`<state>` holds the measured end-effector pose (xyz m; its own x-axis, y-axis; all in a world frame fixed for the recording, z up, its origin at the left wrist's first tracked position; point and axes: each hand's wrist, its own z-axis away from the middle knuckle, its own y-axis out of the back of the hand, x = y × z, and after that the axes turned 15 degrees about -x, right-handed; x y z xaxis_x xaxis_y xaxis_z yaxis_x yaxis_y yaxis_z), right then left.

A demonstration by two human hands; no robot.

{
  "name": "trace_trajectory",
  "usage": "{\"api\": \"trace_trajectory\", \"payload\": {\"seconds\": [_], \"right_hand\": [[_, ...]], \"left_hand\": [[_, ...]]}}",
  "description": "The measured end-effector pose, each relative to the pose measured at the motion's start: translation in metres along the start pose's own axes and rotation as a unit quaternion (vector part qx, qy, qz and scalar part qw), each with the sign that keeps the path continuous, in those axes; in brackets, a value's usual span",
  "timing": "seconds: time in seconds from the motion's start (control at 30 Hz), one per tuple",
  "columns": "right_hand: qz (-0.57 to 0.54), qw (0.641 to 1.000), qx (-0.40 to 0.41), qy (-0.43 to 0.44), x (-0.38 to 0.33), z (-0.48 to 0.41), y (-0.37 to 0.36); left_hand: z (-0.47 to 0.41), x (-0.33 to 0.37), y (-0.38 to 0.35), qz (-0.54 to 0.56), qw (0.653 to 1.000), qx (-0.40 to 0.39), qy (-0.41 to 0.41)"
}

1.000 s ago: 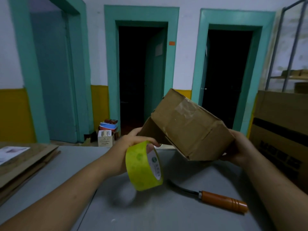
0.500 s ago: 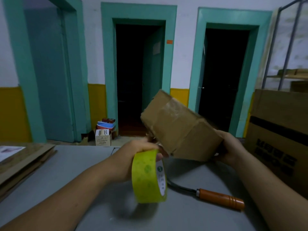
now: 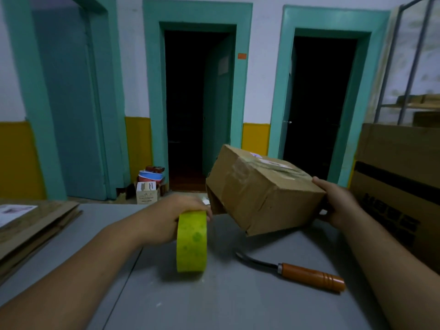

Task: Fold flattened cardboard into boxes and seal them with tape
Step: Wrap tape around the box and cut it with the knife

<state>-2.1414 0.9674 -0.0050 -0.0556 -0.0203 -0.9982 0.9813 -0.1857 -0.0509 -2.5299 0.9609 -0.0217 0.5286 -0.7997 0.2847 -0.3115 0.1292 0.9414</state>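
While our left hand [image 3: 176,217] curls round the top of the yellow tape roll [image 3: 191,244], our right hand [image 3: 338,203] grips the tilted box [image 3: 259,194] above the table [image 3: 238,303], fingers hidden behind it; a knife [image 3: 307,277] lies below

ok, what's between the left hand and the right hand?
The tilted cardboard box: right hand holds its right end, left hand grips the yellow tape roll by its left end. Seen in the head view.

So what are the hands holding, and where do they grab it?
The left hand grips the yellow tape roll at its top rim. The right hand holds the cardboard box by its right end.
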Motion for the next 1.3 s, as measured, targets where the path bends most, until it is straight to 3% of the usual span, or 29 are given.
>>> {"api": "trace_trajectory", "payload": {"seconds": [0.3,0.4,0.5,0.6,0.63,0.77,0.9,1.0,1.17,1.3], "right_hand": [[0.156,0.98,0.06,0.112,0.013,-0.002,-0.019],[0.196,0.96,0.098,0.174,0.015,-0.005,-0.021],[0.282,0.922,0.132,0.232,0.015,-0.007,-0.017],[0.418,0.853,0.16,0.269,0.003,0.002,-0.019],[0.451,0.831,0.143,0.292,-0.004,0.008,-0.022],[0.467,0.817,-0.056,0.334,-0.024,0.04,-0.048],[0.501,0.772,-0.158,0.357,-0.025,0.061,-0.074],[0.503,0.762,-0.202,0.354,-0.024,0.073,-0.091],[0.603,0.704,-0.211,0.309,-0.012,0.077,-0.116],[0.575,0.726,-0.24,0.292,-0.014,0.074,-0.108]], "left_hand": [[0.003,-0.002,-0.001,0.028,0.997,0.004,0.065],[0.0,0.001,-0.002,0.126,0.987,0.05,0.087],[0.0,0.003,-0.002,0.049,0.996,0.013,0.076],[0.0,0.003,-0.001,0.027,0.998,-0.008,0.058],[0.001,0.004,0.0,0.025,0.998,-0.006,0.055],[0.001,0.008,0.001,0.008,0.999,-0.002,0.048],[0.001,0.006,0.001,-0.008,0.999,0.001,0.039],[0.0,0.004,0.0,-0.002,0.999,-0.009,0.038],[0.001,0.005,0.002,-0.004,0.998,-0.029,0.054],[0.003,0.009,0.005,-0.008,0.999,-0.024,0.043]]}}
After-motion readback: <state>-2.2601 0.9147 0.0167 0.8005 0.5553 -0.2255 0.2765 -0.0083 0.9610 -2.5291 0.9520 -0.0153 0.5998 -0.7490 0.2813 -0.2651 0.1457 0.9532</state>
